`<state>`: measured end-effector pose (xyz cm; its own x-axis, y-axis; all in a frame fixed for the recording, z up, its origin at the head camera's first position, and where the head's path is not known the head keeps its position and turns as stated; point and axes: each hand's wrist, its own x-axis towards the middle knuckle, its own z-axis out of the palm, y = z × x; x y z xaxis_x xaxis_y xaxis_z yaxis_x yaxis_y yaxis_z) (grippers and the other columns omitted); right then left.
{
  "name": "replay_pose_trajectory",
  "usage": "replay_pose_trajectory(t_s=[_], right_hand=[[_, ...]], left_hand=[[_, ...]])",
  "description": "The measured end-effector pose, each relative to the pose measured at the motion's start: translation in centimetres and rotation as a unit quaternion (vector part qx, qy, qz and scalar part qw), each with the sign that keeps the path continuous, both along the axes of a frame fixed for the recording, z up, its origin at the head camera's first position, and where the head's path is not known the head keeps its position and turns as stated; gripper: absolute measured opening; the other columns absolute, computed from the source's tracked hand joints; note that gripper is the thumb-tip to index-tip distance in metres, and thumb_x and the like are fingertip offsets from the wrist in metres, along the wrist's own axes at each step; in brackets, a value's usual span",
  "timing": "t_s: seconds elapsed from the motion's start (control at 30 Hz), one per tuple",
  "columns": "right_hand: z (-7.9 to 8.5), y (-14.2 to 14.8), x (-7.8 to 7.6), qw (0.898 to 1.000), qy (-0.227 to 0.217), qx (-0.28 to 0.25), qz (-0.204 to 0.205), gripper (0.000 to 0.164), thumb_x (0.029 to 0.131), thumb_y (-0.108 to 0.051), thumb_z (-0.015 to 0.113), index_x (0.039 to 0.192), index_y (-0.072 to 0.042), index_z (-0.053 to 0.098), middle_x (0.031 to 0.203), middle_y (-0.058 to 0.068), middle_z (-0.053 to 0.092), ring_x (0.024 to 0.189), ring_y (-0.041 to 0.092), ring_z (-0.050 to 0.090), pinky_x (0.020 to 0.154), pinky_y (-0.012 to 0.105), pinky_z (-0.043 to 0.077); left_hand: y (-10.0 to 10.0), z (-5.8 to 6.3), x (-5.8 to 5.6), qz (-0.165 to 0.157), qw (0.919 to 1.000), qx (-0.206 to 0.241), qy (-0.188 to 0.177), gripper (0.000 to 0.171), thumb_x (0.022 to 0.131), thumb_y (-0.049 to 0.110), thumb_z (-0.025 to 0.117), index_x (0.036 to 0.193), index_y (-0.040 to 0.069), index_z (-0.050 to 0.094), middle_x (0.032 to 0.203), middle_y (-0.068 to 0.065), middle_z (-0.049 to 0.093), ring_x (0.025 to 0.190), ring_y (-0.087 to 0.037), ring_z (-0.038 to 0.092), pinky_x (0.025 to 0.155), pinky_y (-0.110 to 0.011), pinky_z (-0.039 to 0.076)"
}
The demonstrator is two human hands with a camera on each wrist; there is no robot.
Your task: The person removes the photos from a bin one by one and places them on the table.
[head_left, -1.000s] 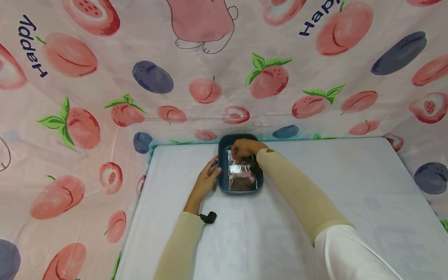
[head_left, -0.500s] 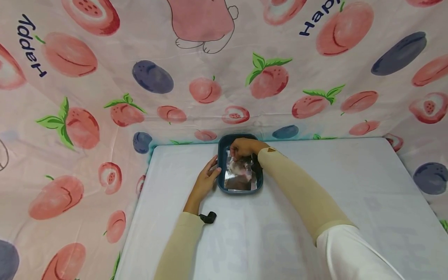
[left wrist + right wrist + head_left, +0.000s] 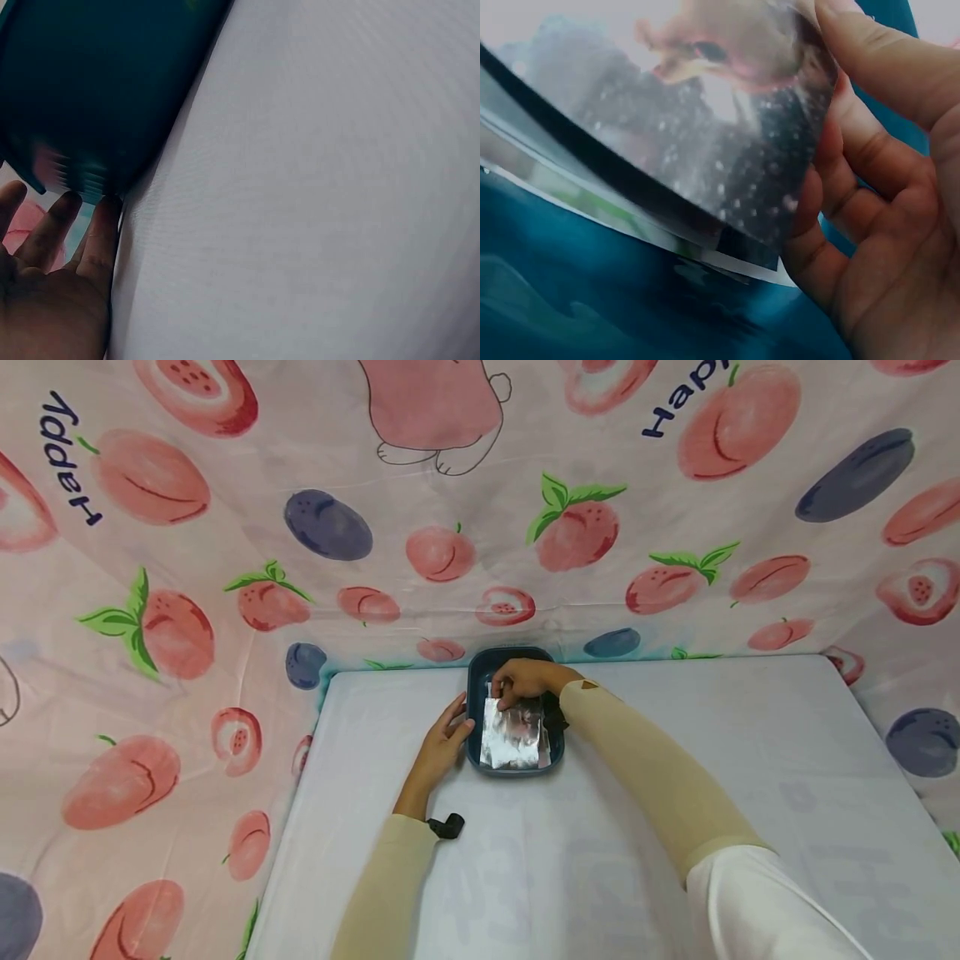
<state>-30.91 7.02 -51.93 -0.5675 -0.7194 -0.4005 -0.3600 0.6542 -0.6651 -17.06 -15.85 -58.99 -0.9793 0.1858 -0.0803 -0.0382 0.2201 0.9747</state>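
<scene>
A dark blue-green rectangular tub stands near the back edge of the white table. Inside it my right hand pinches a glossy photo print by its edge between thumb and fingers. The right wrist view shows this print lifted at a tilt, with an animal-like figure on a dark speckled ground. Beneath it lie more prints on the tub's bottom. My left hand rests against the tub's left side, fingers extended. In the left wrist view its fingertips touch the tub's outer wall.
The white tabletop spreads in front of the tub and to both sides. A pink fruit-print cloth hangs right behind the tub and along the left. On my left wrist sits a small black camera.
My right hand has shifted the print leftward and toward me in the tub and tilted it, so its surface now shines silver. The left hand and the tub have stayed put.
</scene>
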Motion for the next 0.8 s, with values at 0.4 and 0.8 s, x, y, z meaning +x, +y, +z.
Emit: replay_pose_trajectory(t_s=[0.4,0.8], right_hand=[[1.8,1.3,1.6,0.999,-0.013,0.006,0.047,0.032,0.093,-0.005,0.07,0.125,-0.009,0.067,0.098,0.004,0.071,0.084,0.012,0.061,0.074,0.024,0.053],[1.9,5.2,2.7,0.971,-0.053,-0.188,-0.137,0.032,0.096,-0.022,0.074,0.126,-0.012,0.069,0.094,0.006,0.072,0.077,0.018,0.063,0.068,0.03,0.055]], left_hand=[[0.1,0.1,0.0,0.01,0.9998,-0.015,-0.008,0.058,0.103,0.042,0.06,0.156,0.043,0.037,0.158,-0.003,0.045,0.143,-0.033,0.048,0.112,-0.056,0.045],[0.0,-0.1,0.1,0.004,0.9999,-0.012,-0.001,0.059,0.103,0.045,0.059,0.157,0.043,0.036,0.16,-0.004,0.043,0.145,-0.032,0.046,0.112,-0.056,0.045]])
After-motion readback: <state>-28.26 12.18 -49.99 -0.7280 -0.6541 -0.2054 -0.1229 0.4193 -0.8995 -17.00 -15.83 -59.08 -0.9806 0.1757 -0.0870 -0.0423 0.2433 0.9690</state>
